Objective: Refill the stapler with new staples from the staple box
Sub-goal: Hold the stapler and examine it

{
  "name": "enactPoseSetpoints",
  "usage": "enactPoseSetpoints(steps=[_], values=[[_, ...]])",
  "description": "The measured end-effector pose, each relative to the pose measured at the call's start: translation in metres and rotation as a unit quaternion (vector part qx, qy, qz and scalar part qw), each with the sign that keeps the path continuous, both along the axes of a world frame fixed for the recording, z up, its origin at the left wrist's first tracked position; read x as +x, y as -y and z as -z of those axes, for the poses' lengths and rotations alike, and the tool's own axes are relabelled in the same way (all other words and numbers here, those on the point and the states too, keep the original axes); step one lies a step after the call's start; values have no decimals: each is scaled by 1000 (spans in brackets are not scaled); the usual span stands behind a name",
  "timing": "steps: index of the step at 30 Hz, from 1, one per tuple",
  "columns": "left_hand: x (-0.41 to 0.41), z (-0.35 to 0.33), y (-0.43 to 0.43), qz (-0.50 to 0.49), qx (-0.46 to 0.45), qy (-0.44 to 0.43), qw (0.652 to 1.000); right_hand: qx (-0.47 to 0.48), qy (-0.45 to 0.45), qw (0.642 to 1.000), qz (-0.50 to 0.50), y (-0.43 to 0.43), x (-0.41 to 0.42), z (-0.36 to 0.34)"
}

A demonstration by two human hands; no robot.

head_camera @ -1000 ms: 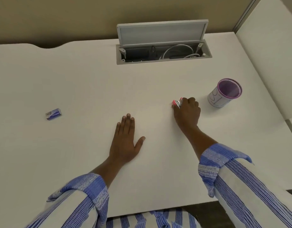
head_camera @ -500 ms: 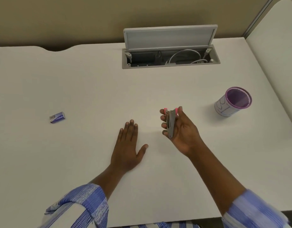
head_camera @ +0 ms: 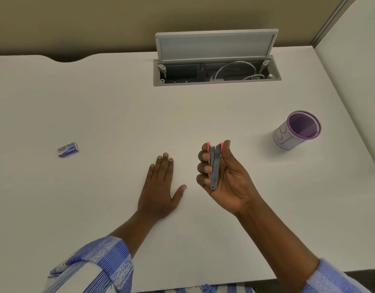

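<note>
My right hand [head_camera: 229, 182] holds a small stapler [head_camera: 214, 166] above the white desk, palm turned up. The stapler is grey metal with pink ends, and its metal underside faces me. My fingers wrap its left side and my thumb presses its right side. My left hand [head_camera: 161, 189] lies flat on the desk just left of it, fingers apart, holding nothing. A small blue staple box [head_camera: 67, 149] lies on the desk far to the left, well away from both hands.
A purple mesh pen cup [head_camera: 296, 130] stands to the right. At the back of the white desk [head_camera: 97, 102] a cable tray [head_camera: 216, 70] is sunk in, its grey lid propped open with cables inside. A partition runs along the right side.
My right hand picked the stapler up off the desk near the cup, drew it toward me and turned palm up. My left hand stayed flat.
</note>
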State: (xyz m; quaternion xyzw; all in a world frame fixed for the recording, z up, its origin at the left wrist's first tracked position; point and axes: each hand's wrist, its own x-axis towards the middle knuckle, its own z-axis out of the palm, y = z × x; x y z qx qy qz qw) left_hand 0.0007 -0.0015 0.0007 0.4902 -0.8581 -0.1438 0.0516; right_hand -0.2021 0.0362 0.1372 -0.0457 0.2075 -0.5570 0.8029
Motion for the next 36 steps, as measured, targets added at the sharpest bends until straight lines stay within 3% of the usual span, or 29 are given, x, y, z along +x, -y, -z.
enactPoseSetpoints(steps=[19,36], values=[[0,-4,0,8,-1,-7,1000,-64,32,996,-59,-4,12,-5],[1,-5,0,11,0,-10,1000,-56,22,997,-47,-7,15,-5]])
